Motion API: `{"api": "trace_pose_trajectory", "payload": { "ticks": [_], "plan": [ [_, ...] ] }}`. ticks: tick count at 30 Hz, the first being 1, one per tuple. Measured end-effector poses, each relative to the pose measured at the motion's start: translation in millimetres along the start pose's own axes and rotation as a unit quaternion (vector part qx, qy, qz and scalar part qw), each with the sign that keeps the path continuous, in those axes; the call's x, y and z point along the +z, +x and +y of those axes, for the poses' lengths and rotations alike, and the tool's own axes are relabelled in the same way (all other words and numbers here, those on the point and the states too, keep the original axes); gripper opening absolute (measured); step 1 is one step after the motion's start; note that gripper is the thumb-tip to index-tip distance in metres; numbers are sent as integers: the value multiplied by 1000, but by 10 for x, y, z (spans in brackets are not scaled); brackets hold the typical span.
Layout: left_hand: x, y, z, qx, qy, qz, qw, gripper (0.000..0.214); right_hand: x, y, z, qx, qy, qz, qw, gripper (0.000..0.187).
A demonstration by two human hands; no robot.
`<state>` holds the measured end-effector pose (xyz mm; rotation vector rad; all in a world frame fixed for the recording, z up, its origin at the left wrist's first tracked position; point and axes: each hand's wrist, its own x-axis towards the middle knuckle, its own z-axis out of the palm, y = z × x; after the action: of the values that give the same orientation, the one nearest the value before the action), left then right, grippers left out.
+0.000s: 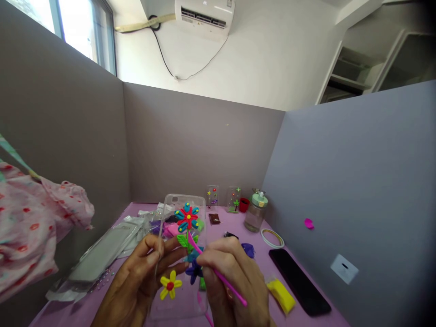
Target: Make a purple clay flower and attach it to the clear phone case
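Observation:
My left hand [136, 277] is closed around the left edge of a clear phone case [177, 218], holding it tilted up above the purple table [235, 227]. Clay flowers sit on the case: a red and blue one [187, 216] near the top, green leaves [185, 240], a dark blue one [194, 270] and a yellow one [170, 285] lower down. My right hand [235, 281] pinches a thin pink modelling tool [218, 272], its tip touching the case near the green leaves.
More clear cases [105, 250] in wrappers lie at the left. A black phone [299, 281], a yellow clay block [281, 295], a tape ring [272, 237], a glass jar [256, 211], a red cup [244, 205] and two decorated cases [223, 199] stand behind. Grey partitions enclose the desk. A pink floral cloth [30, 227] hangs at left.

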<state>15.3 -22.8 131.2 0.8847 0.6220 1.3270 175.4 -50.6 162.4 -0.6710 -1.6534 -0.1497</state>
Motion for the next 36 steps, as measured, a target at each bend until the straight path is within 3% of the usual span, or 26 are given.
{"api": "trace_pose_trajectory", "payload": {
  "ticks": [7,12,19,36],
  "plan": [
    [45,-6,31,9,-11,15,1000,17,-59,4,0,3,31,62,998,21],
    [76,1,63,18,-8,12,1000,18,14,-21,12,4,-28,35,999,21],
    [87,0,54,21,-11,-3,1000,17,-7,-9,99,-74,-76,-25,994,20],
    [127,-24,87,28,4,11,1000,19,14,25,62,-34,-25,-38,998,20]
  ]
}}
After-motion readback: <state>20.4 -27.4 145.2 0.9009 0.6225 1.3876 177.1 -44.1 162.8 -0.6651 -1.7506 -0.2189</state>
